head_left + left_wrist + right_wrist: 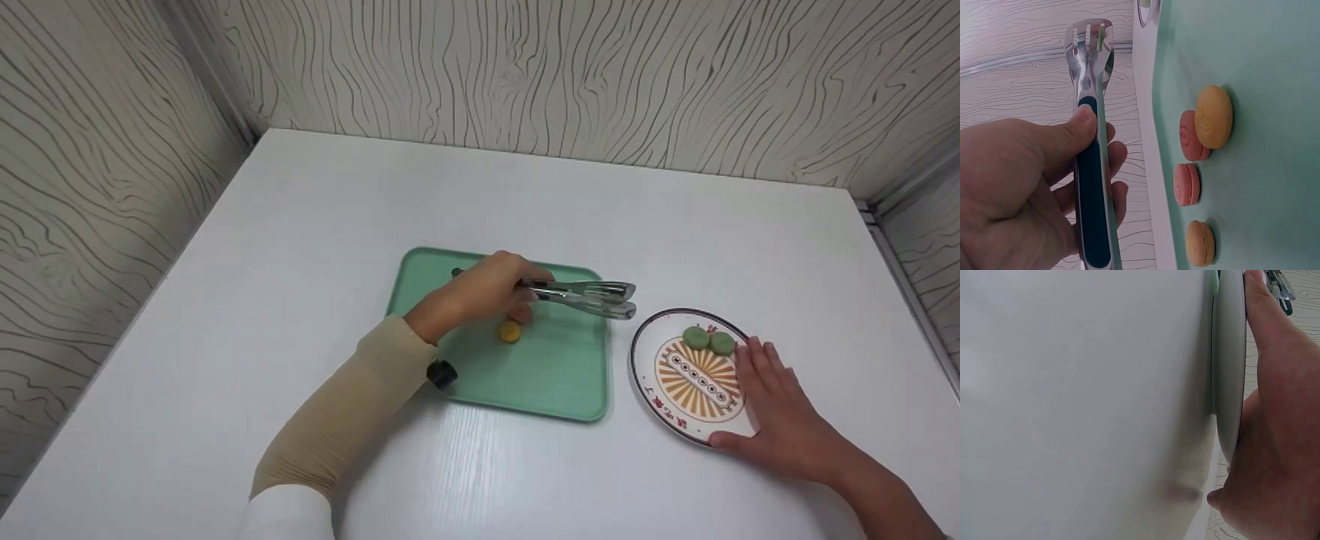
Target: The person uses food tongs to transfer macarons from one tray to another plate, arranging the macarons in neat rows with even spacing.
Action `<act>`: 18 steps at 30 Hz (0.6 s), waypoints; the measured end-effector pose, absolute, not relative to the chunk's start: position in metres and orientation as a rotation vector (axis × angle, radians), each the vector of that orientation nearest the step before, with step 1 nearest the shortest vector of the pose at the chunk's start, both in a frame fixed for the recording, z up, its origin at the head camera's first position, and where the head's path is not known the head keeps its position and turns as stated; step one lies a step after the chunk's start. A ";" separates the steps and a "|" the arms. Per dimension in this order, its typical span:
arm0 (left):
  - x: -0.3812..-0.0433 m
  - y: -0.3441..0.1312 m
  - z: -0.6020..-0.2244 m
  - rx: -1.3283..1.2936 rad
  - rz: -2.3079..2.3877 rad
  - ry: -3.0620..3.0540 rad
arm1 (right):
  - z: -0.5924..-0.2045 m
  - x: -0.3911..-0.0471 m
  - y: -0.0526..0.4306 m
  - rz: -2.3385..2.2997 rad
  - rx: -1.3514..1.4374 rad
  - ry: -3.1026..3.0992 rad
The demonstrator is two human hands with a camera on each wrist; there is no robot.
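fingers curled, the left hand [495, 285] grips the tongs [1092, 191] above the green tray [555, 375], forearm slanting in; fingers spread, the right hand [787, 424] touches the plate [645, 352] beside the tray on the worktop [675, 225].

Wavy-lined pale walls [517, 75] stand around a white table [315, 210].
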State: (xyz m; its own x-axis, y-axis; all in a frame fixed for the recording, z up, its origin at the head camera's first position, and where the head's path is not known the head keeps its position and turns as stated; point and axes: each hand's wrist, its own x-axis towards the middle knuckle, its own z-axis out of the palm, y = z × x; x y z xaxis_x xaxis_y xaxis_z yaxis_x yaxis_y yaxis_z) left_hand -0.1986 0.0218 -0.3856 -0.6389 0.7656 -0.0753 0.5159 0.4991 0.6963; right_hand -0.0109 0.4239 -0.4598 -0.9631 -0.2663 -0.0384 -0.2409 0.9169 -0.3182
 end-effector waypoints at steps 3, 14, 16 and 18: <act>-0.198 0.027 -0.386 1.058 0.902 2.374 | -0.460 -0.011 0.424 -0.477 -0.394 2.992; -0.193 0.048 -0.387 1.081 0.866 2.396 | -0.459 -0.011 0.424 -0.483 -0.379 2.979; -0.192 0.051 -0.388 1.098 0.858 2.406 | -0.459 -0.011 0.424 -0.484 -0.382 2.981; -0.192 0.054 -0.389 1.117 0.847 2.416 | -0.459 -0.011 0.423 -0.490 -0.388 2.986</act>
